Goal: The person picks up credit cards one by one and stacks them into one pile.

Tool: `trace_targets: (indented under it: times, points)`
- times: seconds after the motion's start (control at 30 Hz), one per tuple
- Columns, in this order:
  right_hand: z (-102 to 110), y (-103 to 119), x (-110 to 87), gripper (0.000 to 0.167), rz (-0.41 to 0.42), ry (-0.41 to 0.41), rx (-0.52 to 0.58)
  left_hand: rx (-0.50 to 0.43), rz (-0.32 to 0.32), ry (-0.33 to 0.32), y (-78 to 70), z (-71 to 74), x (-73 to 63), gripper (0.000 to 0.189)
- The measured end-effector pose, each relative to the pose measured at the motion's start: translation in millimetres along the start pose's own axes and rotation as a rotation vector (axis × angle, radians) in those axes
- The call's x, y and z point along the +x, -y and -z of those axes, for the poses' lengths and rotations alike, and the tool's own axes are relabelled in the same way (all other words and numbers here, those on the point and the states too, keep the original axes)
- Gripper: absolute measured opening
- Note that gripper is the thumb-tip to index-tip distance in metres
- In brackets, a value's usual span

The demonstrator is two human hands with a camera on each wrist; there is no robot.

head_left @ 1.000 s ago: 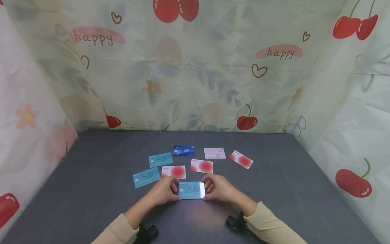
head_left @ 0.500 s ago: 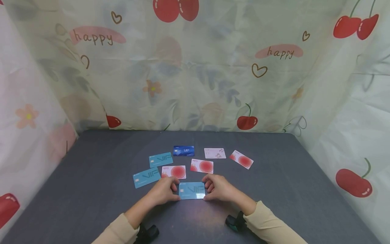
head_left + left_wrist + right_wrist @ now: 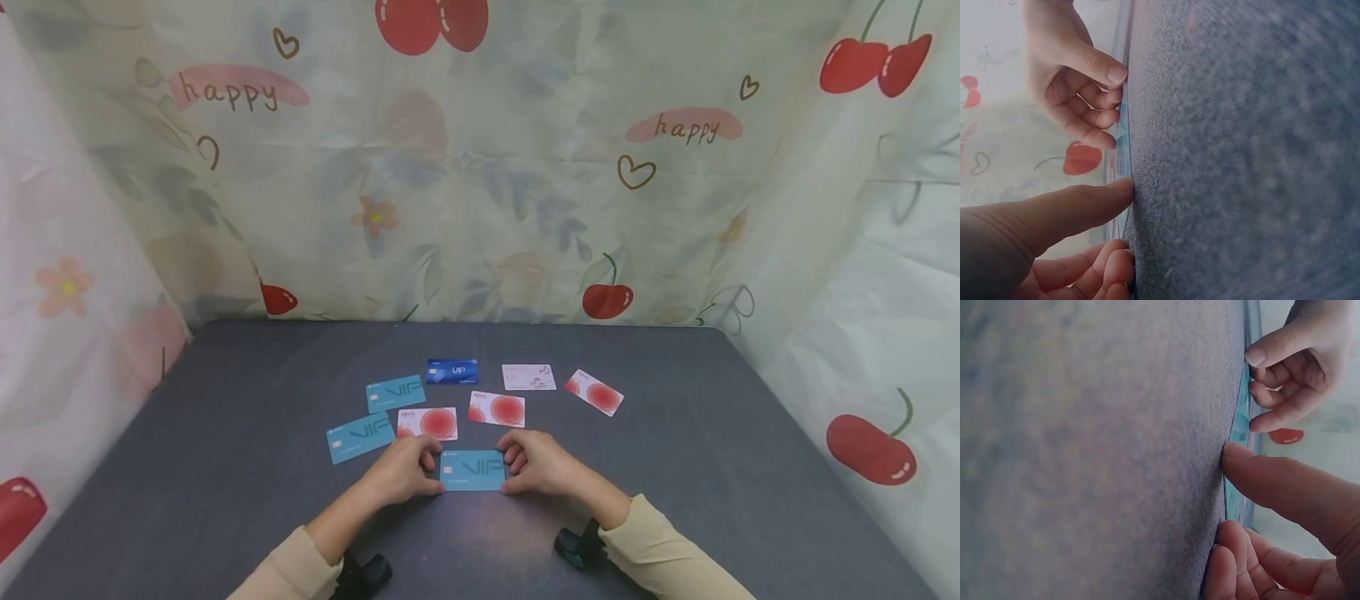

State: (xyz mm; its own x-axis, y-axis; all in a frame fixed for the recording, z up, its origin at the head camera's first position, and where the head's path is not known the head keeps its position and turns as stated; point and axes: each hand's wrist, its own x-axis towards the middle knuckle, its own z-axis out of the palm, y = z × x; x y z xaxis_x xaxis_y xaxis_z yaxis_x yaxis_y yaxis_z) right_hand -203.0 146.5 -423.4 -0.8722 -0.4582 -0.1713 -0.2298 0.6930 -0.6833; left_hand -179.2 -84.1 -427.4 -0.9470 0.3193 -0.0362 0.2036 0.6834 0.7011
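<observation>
Dark tabletop (image 3: 690, 492): left hand (image 3: 401, 470) and right hand (image 3: 544, 465) pinch opposite ends of the teal card (image 3: 471, 472) between them; uneven squeezing could bow or skew it.

"VIP" on cards (image 3: 472, 472), "happy" on cloth (image 3: 465, 183)

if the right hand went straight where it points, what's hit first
The right hand would likely meet the nearest light blue VIP card first: it already seems to pinch that card's right end.
</observation>
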Motion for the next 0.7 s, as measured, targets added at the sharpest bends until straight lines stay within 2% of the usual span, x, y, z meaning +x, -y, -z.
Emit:
trace_targets:
  times: [0.7]
  points:
    - [1.3, -1.5, -0.3, 0.048, 0.027, 0.007, 0.002, -0.053, 0.038, 0.046, 0.2, 3.7, 0.2, 0.047]
